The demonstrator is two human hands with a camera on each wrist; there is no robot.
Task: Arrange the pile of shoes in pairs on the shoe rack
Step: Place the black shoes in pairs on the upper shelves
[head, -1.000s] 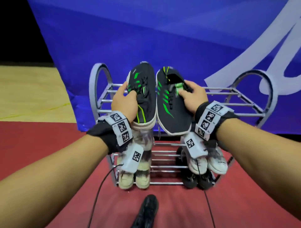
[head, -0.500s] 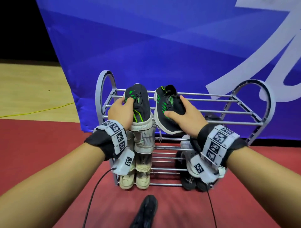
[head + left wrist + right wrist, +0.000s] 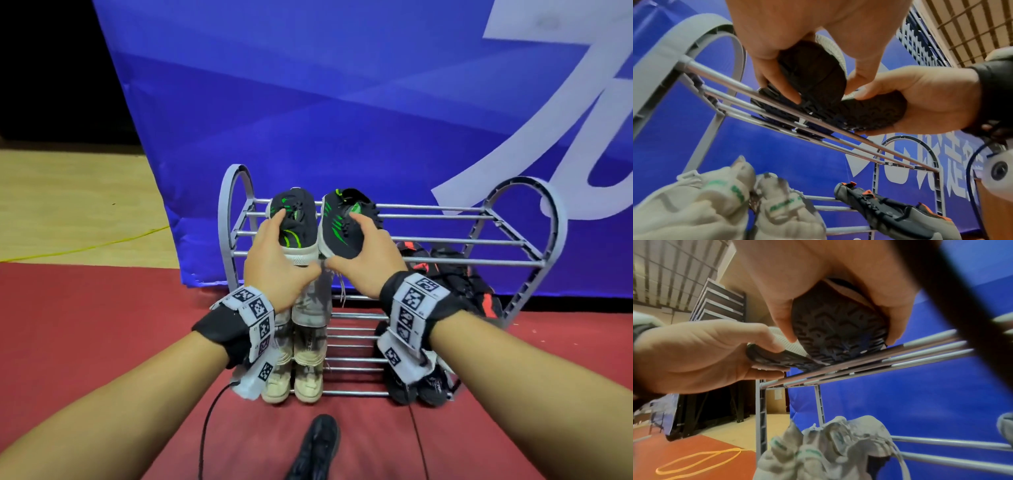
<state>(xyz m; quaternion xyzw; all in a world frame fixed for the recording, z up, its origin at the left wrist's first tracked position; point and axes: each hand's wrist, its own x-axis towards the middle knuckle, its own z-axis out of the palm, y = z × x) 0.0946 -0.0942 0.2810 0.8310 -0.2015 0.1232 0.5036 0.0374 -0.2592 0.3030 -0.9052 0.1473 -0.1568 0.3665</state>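
Floor: red mat (image 3: 102,342) in front, pale wood boards beyond it on the left, and a blue banner (image 3: 342,102) hanging behind the grey metal shoe rack (image 3: 445,241). Middle shelf carries a white pair (image 3: 735,203) at left and a dark pair with orange trim (image 3: 455,274) at right; cream shoes (image 3: 294,383) and black shoes (image 3: 418,387) sit on the lowest bars. One black shoe (image 3: 317,445) lies on the mat near me.

Compared with a second ago, the two black-and-green shoes have come down from mid-air onto the top shelf bars, toes towards the banner.

My left hand (image 3: 274,260) wraps the heel of the left black-and-green shoe (image 3: 294,219), thumb and fingers curled round its sole. My right hand (image 3: 370,253) grips the right black-and-green shoe (image 3: 342,222) likewise at the heel. Both soles touch the bars; the heels overhang the front bar.
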